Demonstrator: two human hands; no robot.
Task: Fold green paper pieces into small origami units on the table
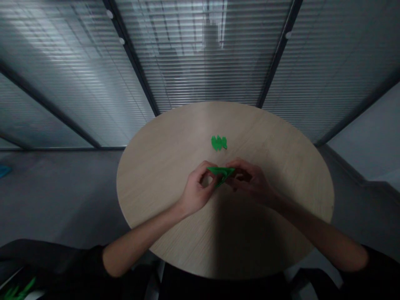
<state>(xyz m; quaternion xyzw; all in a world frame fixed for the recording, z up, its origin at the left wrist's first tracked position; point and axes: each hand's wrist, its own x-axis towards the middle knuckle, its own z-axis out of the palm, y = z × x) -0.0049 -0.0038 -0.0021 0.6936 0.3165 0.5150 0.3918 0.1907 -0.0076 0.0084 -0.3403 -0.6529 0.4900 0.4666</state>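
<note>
A folded piece of green paper (222, 171), roughly triangular with its point downward, is held up between my two hands over the middle of the table. My left hand (200, 187) pinches its left side between thumb and fingers. On the right side, my right hand (250, 180) grips the paper's edge with bent fingers; its fingertips are dim in the shadow. Just beyond the hands, a small green piece with a jagged, zigzag outline (219, 143) lies on the tabletop.
The round wooden table (162, 146) has its far edge close to a glass partition with blinds (200, 79). A blue item (4, 170) lies on the floor at far left. Several green pieces (20, 289) show at the bottom left corner. A dark shadow covers the near tabletop.
</note>
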